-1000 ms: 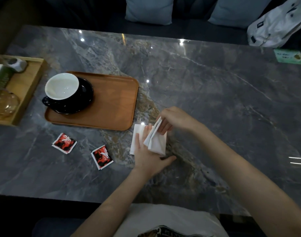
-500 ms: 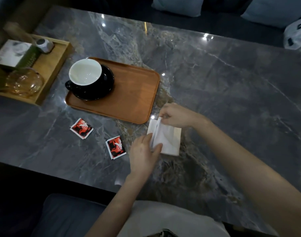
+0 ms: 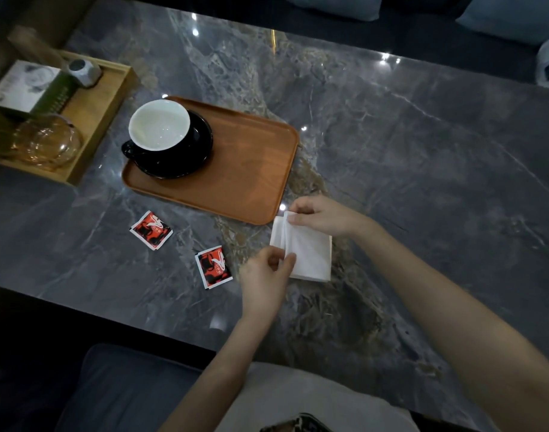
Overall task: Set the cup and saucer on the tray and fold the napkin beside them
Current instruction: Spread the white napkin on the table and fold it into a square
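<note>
**Napkin mid-fold off the tray's near right corner**

While the fold is only half made, worth sizing up from the biggest thing down. Dark marble table (image 3: 391,145), broad, mostly bare toward its far right corner. Orange-brown tray (image 3: 251,169) left of centre, long axis running left to right; black saucer (image 3: 189,160) at its left end, white-lined cup (image 3: 159,126) seated on it, handle toward the near left. Right half of the tray bare (room enough, seemingly, for a folded square). Pale wooden box tray (image 3: 92,120) at the far left edge, holding a carton and a glass piece, well apart from the work.

White napkin (image 3: 310,254) flat on the table just off the tray's near right corner, close to the rim, whether touching not clear. Long axis roughly far to near, a raised crease along its left side. Right hand (image 3: 320,216) at the far end, fingertips pinched shut on the top of that crease; left hand (image 3: 264,272) at the near left corner, thumb and finger closed on the paper's edge. Both equally close, one per end.

Next, probably: pressing the flap flat, then shifting up and left onto the tray's bare part. Two red sachets (image 3: 213,267) near the left hand, clear of that path; only the tray rim to lift over.
</note>
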`<state>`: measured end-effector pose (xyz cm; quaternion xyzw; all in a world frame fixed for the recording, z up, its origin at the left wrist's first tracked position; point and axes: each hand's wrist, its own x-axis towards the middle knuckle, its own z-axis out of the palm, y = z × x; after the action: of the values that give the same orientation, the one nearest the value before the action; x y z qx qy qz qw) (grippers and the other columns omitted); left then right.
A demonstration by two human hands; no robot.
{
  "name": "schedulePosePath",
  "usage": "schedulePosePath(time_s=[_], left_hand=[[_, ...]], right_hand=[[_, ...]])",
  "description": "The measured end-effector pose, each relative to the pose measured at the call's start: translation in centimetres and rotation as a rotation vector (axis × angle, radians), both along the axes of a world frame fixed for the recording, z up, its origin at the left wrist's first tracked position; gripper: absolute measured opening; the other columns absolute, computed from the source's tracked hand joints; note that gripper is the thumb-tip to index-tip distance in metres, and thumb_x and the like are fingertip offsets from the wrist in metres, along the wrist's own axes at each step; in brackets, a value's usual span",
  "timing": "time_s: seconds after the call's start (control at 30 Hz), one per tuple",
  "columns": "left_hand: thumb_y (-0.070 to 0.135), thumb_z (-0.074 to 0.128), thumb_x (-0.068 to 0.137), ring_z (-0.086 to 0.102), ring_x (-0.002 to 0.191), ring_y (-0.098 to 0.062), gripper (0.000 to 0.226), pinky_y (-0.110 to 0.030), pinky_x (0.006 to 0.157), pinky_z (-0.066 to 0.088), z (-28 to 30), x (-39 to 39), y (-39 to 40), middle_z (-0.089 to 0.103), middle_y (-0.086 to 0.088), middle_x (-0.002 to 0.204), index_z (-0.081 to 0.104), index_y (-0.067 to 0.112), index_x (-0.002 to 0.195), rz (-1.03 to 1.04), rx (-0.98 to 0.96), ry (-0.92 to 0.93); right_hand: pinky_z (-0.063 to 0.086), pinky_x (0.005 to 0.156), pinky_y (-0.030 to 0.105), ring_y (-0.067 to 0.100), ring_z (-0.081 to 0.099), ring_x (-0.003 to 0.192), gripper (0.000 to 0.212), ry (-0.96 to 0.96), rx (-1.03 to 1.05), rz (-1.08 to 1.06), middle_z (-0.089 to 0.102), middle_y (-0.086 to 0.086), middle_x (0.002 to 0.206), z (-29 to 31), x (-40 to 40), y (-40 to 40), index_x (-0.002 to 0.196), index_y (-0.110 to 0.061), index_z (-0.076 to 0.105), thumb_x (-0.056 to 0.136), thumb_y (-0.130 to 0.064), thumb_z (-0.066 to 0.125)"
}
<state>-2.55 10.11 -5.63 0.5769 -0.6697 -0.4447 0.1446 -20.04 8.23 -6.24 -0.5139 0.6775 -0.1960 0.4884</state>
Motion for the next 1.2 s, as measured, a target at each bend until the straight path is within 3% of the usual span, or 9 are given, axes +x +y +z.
schedulePosePath(time_s=[0.13,0.27,0.47,0.63,0.77,0.83,1.0,1.1,1.2], left_hand=[[0.021,0.069,0.080,0.061,0.063,-0.013,0.019,-0.029,0.066,0.053,-0.6,0.3,-0.8,0.064,0.001,0.068,0.068,0.003,0.085,0.104,0.210,0.075],[0.017,0.068,0.081,0.065,0.062,-0.016,0.018,-0.031,0.058,0.059,-1.0,0.8,-1.3,0.067,-0.009,0.074,0.066,0.000,0.088,0.187,0.313,0.160],[0.024,0.068,0.080,0.069,0.063,-0.027,0.016,-0.047,0.062,0.058,-2.2,1.6,-1.8,0.068,-0.011,0.070,0.059,0.010,0.082,0.110,0.209,0.107],[0.023,0.062,0.085,0.069,0.059,-0.026,0.014,-0.042,0.059,0.057,-2.4,1.6,-1.5,0.069,-0.007,0.068,0.052,0.017,0.079,0.019,0.161,0.053],[0.037,0.058,0.086,0.064,0.080,-0.031,0.027,-0.040,0.068,0.049,-2.5,1.8,-1.9,0.070,-0.013,0.082,0.058,0.010,0.086,-0.092,-0.031,-0.211],[0.041,0.057,0.085,0.061,0.083,-0.033,0.032,-0.039,0.067,0.044,-2.6,2.1,-2.0,0.069,-0.014,0.085,0.058,0.009,0.085,-0.134,-0.108,-0.296],[0.028,0.064,0.083,0.056,0.079,-0.027,0.022,-0.035,0.069,0.041,-3.3,1.9,-2.5,0.059,-0.011,0.085,0.060,0.007,0.089,-0.187,-0.145,-0.172],[0.022,0.066,0.080,0.060,0.073,-0.024,0.016,-0.034,0.069,0.044,-3.2,1.7,-2.8,0.065,-0.010,0.080,0.065,0.007,0.086,-0.146,-0.095,-0.122],[0.021,0.069,0.077,0.061,0.070,-0.022,0.013,-0.032,0.068,0.045,-3.3,1.6,-3.0,0.068,-0.007,0.074,0.067,0.008,0.080,-0.094,-0.061,-0.100]], right_hand=[[0.045,0.077,0.034,0.019,0.058,0.087,0.022,0.143,-0.007,0.028,0.062,0.004,0.094,-1.3,0.7,-0.1,0.099,-0.014,0.060,0.092,-0.033,0.051],[0.040,0.070,0.032,0.018,0.057,0.082,0.024,0.277,-0.106,-0.025,0.062,0.001,0.089,-2.3,2.0,0.3,0.099,-0.016,0.056,0.095,-0.036,0.043],[0.048,0.075,0.042,0.023,0.062,0.084,0.026,0.452,-0.276,-0.094,0.066,0.006,0.088,-4.0,3.7,1.0,0.095,-0.018,0.054,0.096,-0.038,0.038],[0.045,0.058,0.032,0.024,0.063,0.068,0.032,0.719,-0.432,-0.118,0.065,0.005,0.073,-5.1,4.8,1.7,0.089,-0.014,0.061,0.093,-0.036,0.038],[0.047,0.054,0.032,0.023,0.061,0.064,0.029,0.813,-0.477,-0.181,0.064,0.006,0.070,-5.9,5.0,1.8,0.084,-0.011,0.064,0.090,-0.033,0.046],[0.043,0.059,0.032,0.024,0.058,0.067,0.029,0.899,-0.495,-0.208,0.062,0.007,0.073,-6.0,5.0,2.0,0.083,-0.011,0.061,0.089,-0.035,0.048],[0.032,0.071,0.029,0.026,0.061,0.076,0.026,0.906,-0.489,-0.221,0.065,0.008,0.084,-5.4,4.9,1.9,0.088,-0.010,0.060,0.087,-0.033,0.048],[0.032,0.097,0.033,0.029,0.061,0.104,0.035,0.774,-0.408,-0.367,0.066,0.012,0.110,-4.5,5.2,3.3,0.109,-0.007,0.061,0.089,-0.024,0.037],[0.016,0.115,0.039,0.025,0.036,0.136,0.060,0.769,-0.182,-0.459,0.041,0.013,0.145,-3.7,6.5,5.6,0.138,-0.005,0.038,0.090,-0.034,0.017]])
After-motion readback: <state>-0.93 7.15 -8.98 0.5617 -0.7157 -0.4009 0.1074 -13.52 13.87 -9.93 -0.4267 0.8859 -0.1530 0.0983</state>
